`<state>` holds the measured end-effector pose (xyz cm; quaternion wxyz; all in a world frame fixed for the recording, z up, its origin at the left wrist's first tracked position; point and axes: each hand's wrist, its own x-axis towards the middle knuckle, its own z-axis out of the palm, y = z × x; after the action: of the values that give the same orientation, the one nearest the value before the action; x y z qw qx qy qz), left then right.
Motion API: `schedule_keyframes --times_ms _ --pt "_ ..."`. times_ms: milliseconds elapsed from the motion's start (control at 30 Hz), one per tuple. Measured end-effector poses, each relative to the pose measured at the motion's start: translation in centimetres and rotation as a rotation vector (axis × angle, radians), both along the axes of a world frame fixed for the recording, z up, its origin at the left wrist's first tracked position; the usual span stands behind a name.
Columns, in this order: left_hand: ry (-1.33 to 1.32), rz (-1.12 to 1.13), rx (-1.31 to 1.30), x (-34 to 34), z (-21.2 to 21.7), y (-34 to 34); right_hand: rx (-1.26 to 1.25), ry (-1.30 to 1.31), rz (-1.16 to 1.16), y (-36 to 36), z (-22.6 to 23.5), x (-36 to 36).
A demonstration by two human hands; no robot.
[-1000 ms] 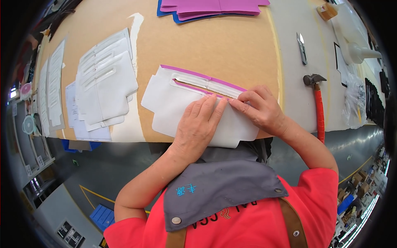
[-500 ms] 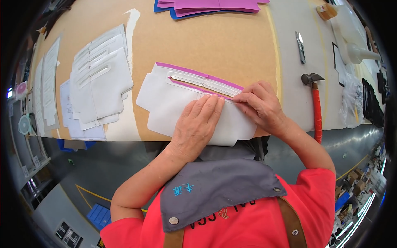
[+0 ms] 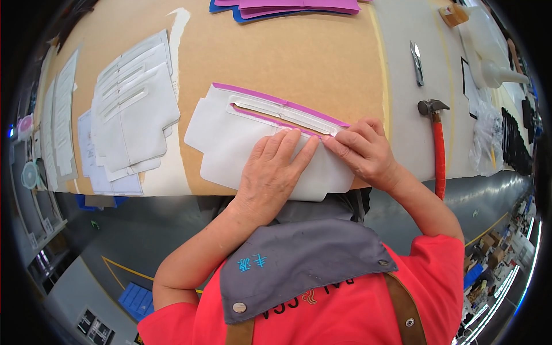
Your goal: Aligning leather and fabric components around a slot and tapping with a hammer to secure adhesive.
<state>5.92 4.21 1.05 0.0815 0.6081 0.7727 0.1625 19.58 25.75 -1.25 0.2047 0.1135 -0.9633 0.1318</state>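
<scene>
A white panel (image 3: 221,141) with notched corners lies at the front edge of the table. Its far edge is bordered by a purple strip (image 3: 259,95), and a long narrow slot in it shows a purple lining along the near side. My left hand (image 3: 273,175) rests flat on the panel just below the slot, fingers stretched out. At the slot's right end, my right hand (image 3: 368,152) pinches the panel's purple slot edge between thumb and fingers. Those fingertips partly cover that end of the slot.
Similar white panels (image 3: 135,115) lie overlapped on the left. Purple sheets (image 3: 299,6) over blue ones are stacked at the far edge. To the right are a red-handled hammer (image 3: 439,149), small thread snips (image 3: 417,63), a clear plastic bag (image 3: 487,141) and a whitish bottle (image 3: 500,75).
My left index finger has spread away from its neighbours toward the slot's right end. My right fingers have shifted slightly at that end. The whole view has moved a little.
</scene>
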Motion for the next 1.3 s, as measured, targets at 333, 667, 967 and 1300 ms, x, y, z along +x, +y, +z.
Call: schedule_keyframes --times_ms 333,667,967,1300 --pt "0.036 -0.044 0.013 0.6 0.1 0.4 0.026 0.012 -0.03 -0.4 0.3 0.1" --pt "0.032 -0.048 0.003 0.6 0.1 0.3 -0.407 -0.186 -0.206 -0.3 1.3 -0.1" --pt "0.019 -0.032 0.003 0.8 0.0 0.2 -0.035 -0.045 -0.05 0.2 0.5 0.8" --pt "0.066 -0.048 0.012 1.0 -0.4 0.1 -0.073 -0.064 -0.044 0.7 0.0 1.5"
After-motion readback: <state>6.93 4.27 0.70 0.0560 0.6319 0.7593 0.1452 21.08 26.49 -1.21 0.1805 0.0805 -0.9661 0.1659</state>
